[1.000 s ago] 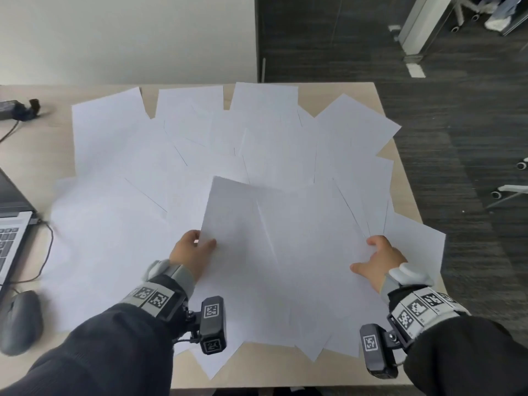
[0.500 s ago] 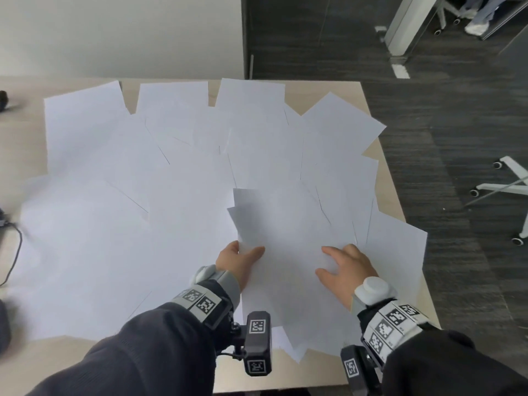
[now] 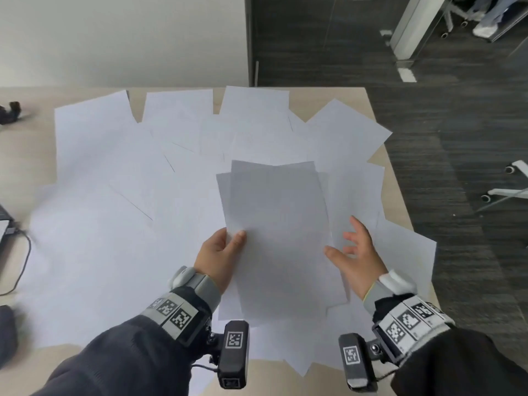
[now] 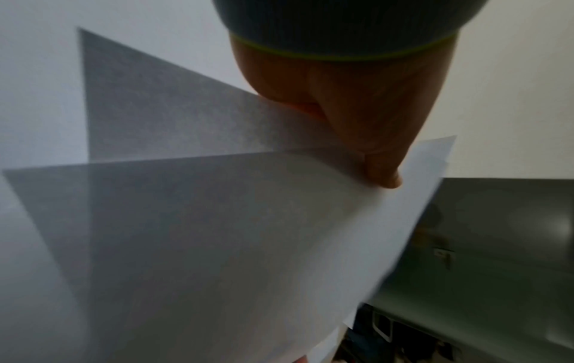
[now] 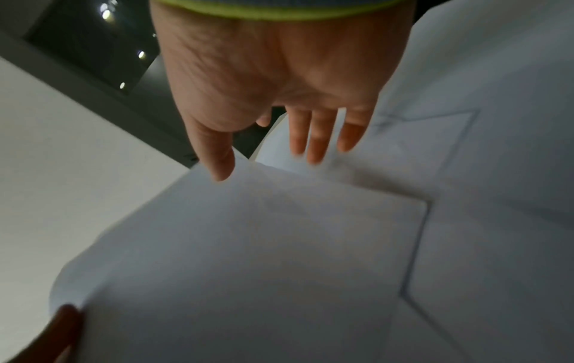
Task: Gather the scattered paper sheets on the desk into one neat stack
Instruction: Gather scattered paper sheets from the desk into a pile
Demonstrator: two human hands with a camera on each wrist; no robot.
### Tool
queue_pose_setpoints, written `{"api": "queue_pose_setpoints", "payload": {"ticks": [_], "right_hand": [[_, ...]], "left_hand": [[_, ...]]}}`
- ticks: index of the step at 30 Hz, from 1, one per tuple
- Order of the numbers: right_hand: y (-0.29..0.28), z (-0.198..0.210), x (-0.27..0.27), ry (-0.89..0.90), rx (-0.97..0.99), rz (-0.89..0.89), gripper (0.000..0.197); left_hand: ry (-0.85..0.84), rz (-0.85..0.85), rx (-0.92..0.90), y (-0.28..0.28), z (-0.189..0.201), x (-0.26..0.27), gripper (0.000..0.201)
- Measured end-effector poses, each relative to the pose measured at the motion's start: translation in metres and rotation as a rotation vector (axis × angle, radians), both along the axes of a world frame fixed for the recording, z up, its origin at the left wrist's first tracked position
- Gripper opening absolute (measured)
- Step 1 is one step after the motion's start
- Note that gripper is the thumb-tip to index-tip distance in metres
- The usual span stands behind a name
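Many white paper sheets (image 3: 120, 172) lie scattered and overlapping over the light wooden desk (image 3: 397, 201). My left hand (image 3: 225, 247) pinches the left edge of a small bunch of sheets (image 3: 277, 232), thumb on top, and holds it raised above the spread. The left wrist view shows that thumb (image 4: 382, 169) pressed on the fanned, uneven bunch (image 4: 217, 233). My right hand (image 3: 354, 247) hovers just off the bunch's right edge with fingers spread and holds nothing. In the right wrist view its fingers (image 5: 313, 142) are straight above the sheets (image 5: 279, 245).
A dark cable (image 3: 20, 264) and a laptop corner (image 3: 4, 221) sit at the desk's left edge, a small black object (image 3: 10, 111) at far left. The desk's right edge drops to dark floor (image 3: 457, 138) with a chair base (image 3: 508, 190).
My left hand has lifted its sheets off the desk and brought them right and up. My right hand has let go of the paper it pressed on and now hovers with fingers spread.
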State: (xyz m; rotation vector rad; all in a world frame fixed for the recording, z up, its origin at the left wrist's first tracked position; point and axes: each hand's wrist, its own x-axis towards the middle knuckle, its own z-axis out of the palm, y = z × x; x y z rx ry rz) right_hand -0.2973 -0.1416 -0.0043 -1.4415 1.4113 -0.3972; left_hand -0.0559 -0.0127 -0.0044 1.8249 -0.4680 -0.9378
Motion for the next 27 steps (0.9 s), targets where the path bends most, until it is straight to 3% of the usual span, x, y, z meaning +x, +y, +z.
{"api": "queue_pose_setpoints", "payload": {"ticks": [2,7,9,13,15,16,18,20,24,27], "right_hand": [[-0.004,0.0,0.013,-0.102,0.148,-0.036,0.076],[-0.004,-0.005,0.038,-0.387,0.58,-0.212,0.038],[-0.003,-0.008,0.036,-0.381,0.665,-0.186,0.036],[-0.004,-0.012,0.03,-0.208,0.466,-0.079,0.016],[-0.008,-0.016,0.022,-0.1,0.284,-0.005,0.011],[-0.01,-0.017,0.017,-0.06,0.23,0.005,0.012],[-0.015,-0.02,0.006,-0.03,0.202,-0.017,0.016],[-0.018,-0.022,-0.003,-0.025,0.213,-0.062,0.021],[-0.023,-0.023,-0.014,-0.034,0.174,-0.157,0.023],[-0.025,-0.022,-0.015,-0.06,0.137,-0.198,0.023]], "left_hand": [[-0.013,0.028,-0.029,-0.005,0.008,0.005,0.029],[0.027,0.224,0.071,-0.013,0.006,0.025,0.041],[0.052,0.188,0.158,-0.016,0.002,0.026,0.038],[-0.049,-0.053,0.289,-0.011,-0.003,0.026,0.039],[-0.238,-0.197,0.341,0.0,-0.008,0.034,0.042],[-0.361,-0.237,0.37,0.007,-0.012,0.041,0.034],[-0.57,-0.266,0.402,0.021,-0.019,0.053,0.029],[-0.673,-0.324,0.507,0.03,-0.021,0.058,0.05],[-0.682,-0.444,0.757,0.036,-0.029,0.054,0.106],[-0.687,-0.466,0.801,0.039,-0.034,0.048,0.126]]}}
